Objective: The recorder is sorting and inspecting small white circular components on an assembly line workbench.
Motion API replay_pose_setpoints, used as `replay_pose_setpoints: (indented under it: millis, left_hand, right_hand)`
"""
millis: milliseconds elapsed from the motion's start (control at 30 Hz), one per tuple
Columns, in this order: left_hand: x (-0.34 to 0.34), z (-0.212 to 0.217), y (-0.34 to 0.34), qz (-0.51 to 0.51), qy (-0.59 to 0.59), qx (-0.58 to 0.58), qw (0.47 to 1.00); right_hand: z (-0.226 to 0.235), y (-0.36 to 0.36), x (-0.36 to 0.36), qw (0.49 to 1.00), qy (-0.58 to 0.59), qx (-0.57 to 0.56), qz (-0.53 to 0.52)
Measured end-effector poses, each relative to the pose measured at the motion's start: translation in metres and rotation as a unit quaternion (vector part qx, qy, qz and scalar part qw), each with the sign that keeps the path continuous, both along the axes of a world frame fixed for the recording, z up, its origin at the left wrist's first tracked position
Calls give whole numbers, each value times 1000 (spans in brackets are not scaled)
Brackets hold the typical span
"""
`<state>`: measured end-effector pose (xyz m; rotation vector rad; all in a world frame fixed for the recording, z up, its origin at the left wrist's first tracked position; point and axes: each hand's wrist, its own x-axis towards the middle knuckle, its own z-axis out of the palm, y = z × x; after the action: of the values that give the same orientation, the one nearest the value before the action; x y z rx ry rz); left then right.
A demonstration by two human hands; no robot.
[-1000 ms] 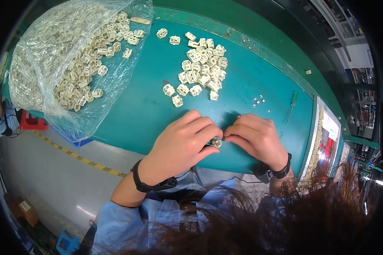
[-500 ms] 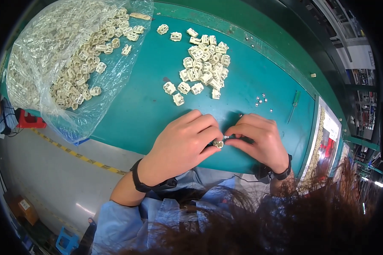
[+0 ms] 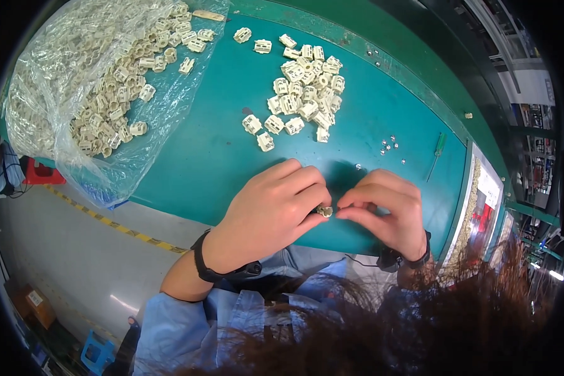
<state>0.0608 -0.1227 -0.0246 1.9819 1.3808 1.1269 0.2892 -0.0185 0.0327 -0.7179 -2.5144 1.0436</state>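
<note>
Between the thumb and fingers of my left hand point(image 3: 266, 210) is a small cream plastic sleeve point(image 3: 324, 212), its open end turned to the right; the rest is hidden by the fingers. My right hand point(image 3: 385, 210) is just to the right, a small gap from the sleeve. Its thumb and forefinger are pinched together, and what they hold, if anything, is too small to make out. Beyond the hands lies a loose heap of similar cream sleeves point(image 3: 308, 91). Several small shiny metal pieces point(image 3: 388, 146) are scattered past my right hand.
A clear plastic bag point(image 3: 44, 94) full of cream sleeves spills open at the left of the green table point(image 3: 188, 169). At the right lie a green-handled screwdriver point(image 3: 439, 145) and a framed tray point(image 3: 467, 213). A raised green ledge point(image 3: 332, 31) runs along the far edge.
My right fingertips have drawn slightly right, away from the sleeve. The shiny bit seen between the hands before is out of sight. My left hand keeps its hold, the sleeve slightly turned.
</note>
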Motion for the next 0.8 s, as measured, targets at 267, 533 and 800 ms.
replay_pose_setpoints:
  millis: [267, 533, 800]
  left_hand:
    - [1, 1, 1, -4, -9, 6, 1000]
    - [0, 0, 1, -12, -2, -9, 1000]
    - [0, 3, 2, -10, 6, -6, 1000]
  right_hand:
    - [-4, -7, -7, 999, -4, 29, 33]
    - [-4, -8, -7, 998, -7, 56, 36]
    - [-6, -6, -4, 995, 6, 83, 49]
